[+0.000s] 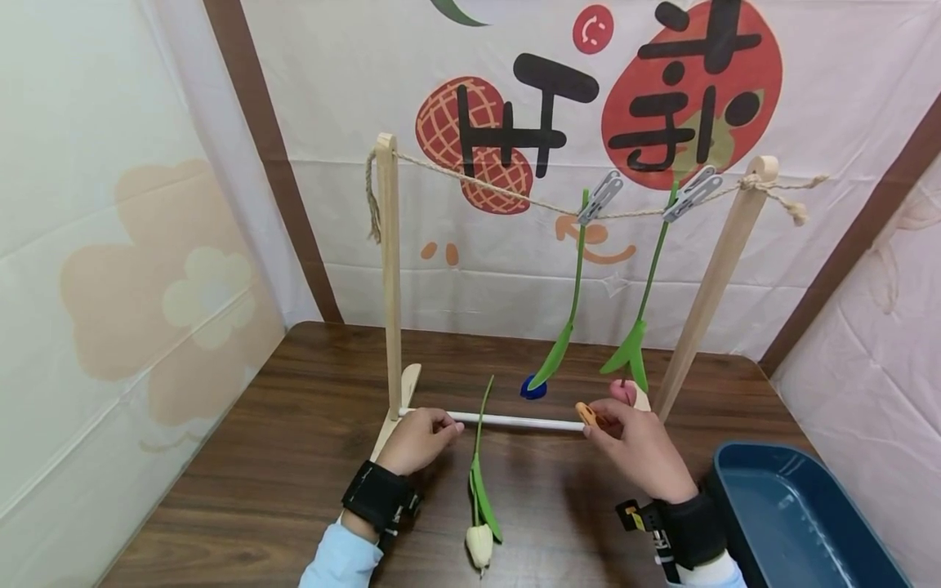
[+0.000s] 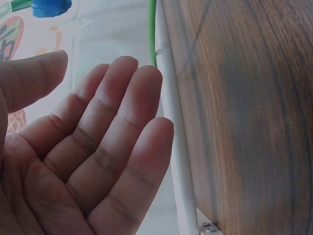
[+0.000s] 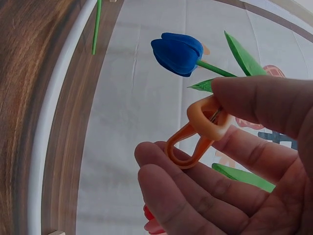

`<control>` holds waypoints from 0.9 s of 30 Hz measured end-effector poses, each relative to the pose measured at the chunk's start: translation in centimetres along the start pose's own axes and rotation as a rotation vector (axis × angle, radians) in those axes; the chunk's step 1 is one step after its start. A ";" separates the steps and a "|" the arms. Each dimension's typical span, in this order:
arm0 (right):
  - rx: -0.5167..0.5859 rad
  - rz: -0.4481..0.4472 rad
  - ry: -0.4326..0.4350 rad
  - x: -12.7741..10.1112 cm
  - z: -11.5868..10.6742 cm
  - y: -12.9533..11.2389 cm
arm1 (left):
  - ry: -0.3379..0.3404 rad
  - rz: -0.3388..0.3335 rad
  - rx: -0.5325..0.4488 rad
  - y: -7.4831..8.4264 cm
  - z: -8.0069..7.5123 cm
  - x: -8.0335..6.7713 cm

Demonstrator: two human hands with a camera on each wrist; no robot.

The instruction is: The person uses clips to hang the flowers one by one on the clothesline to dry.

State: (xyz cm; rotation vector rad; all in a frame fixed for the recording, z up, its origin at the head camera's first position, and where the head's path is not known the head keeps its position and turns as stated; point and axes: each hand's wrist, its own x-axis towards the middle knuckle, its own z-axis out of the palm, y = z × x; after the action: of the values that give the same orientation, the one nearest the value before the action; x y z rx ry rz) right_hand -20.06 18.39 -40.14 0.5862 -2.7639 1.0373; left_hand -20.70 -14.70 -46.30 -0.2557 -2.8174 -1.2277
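My right hand (image 1: 638, 447) pinches an orange clothespin (image 3: 209, 120) between thumb and fingers, in front of the white rod (image 1: 522, 422). Beside that rod, toward its left end, my left hand (image 1: 421, 441) holds nothing; its fingers (image 2: 146, 147) are relaxed in the left wrist view. A white tulip (image 1: 479, 545) lies on the table between both hands, bloom toward me. Two tulips hang bloom-down from grey clothespins (image 1: 601, 196) on a rope (image 1: 478, 181): a blue one (image 3: 177, 54) and a pinkish-red one (image 1: 623, 393), partly hidden behind my right hand.
The rope runs between a left wooden post (image 1: 390, 286) and a right wooden post (image 1: 720, 278), joined low down by the rod. A dark blue tray (image 1: 801, 523) stands at the right of the brown table (image 1: 243, 457). Printed cloth (image 1: 331, 98) hangs behind.
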 end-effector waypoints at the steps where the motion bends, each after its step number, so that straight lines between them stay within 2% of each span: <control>1: 0.004 -0.001 -0.002 0.0 -0.1 0.1 | -0.001 0.001 0.001 0.1 0.0 0.0; 7: 0.021 -0.016 0.005 0.0 -0.3 0.3 | -0.005 0.003 0.009 0.5 0.1 0.1; 14: 0.031 -0.011 0.007 0.0 -0.5 0.1 | 0.003 0.013 0.066 0.5 0.8 0.2; 20: 0.030 0.029 0.001 0.1 -0.9 -0.1 | -0.049 0.036 0.071 0.5 1.4 0.3; 27: 0.032 -0.003 -0.003 0.1 -1.1 0.1 | -0.094 0.038 0.088 0.3 1.9 0.7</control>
State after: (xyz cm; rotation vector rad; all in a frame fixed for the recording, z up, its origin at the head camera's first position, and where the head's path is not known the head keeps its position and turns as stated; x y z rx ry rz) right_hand -20.18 19.12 -39.37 0.5961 -2.7526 1.0830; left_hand -21.29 -12.95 -47.29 -0.3703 -2.9224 -1.1086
